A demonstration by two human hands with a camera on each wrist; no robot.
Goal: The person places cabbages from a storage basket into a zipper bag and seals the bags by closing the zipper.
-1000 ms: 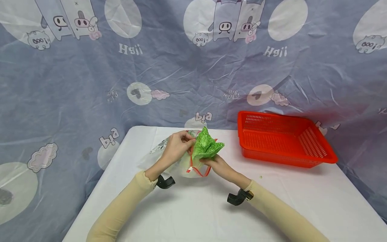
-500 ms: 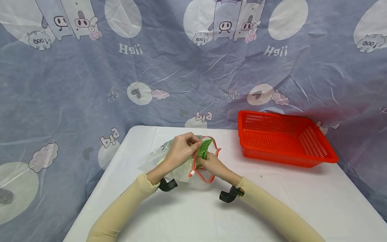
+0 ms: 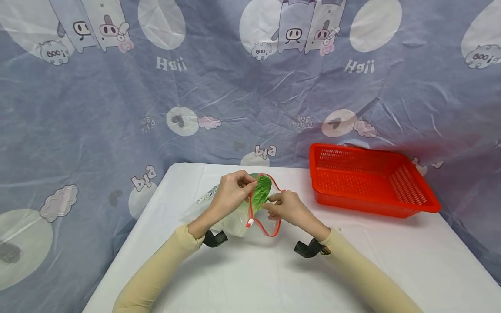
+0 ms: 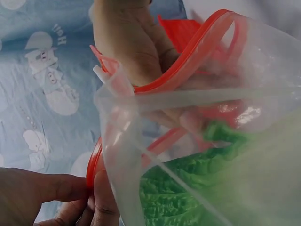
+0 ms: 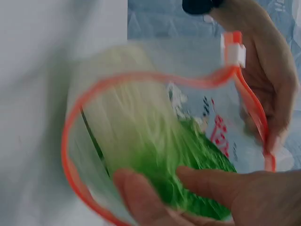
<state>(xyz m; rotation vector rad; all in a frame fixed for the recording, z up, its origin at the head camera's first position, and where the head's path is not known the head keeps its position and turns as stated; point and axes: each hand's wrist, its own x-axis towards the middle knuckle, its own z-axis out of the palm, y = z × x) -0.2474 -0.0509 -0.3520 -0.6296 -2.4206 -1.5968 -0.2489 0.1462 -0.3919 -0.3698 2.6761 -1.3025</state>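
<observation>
The left hand pinches the far-left lip of the clear plastic zip bag with a red-orange seal strip; thumb and fingertips are pressed together on the strip. The right hand holds the opposite lip, its thumb and forefinger closing over the rim with the green leaf just under them, so the mouth is held open as a loop between the two hands.

The green and pale leafy cabbage head lies mostly inside the bag, between the two sets of fingers. Its long axis runs from the mouth down into the bag, toward the left forearm: dark leaf tips sit at the rim, touching the right fingertips, and the pale stalk end lies deeper, on the left hand's side. The leaf tips poke out at the opening. Both hands are at the rim; the right is the one touching the leaf.

A small white slider tab sits on the strip near the left hand. Red print shows on the bag's wall, too blurred to read.

Beyond the right hand, well apart, stands a red perforated plastic basket on the white table. The grey cartoon-pig backdrop cloth carries mirrored words, seemingly "pig" and "Hgii".
</observation>
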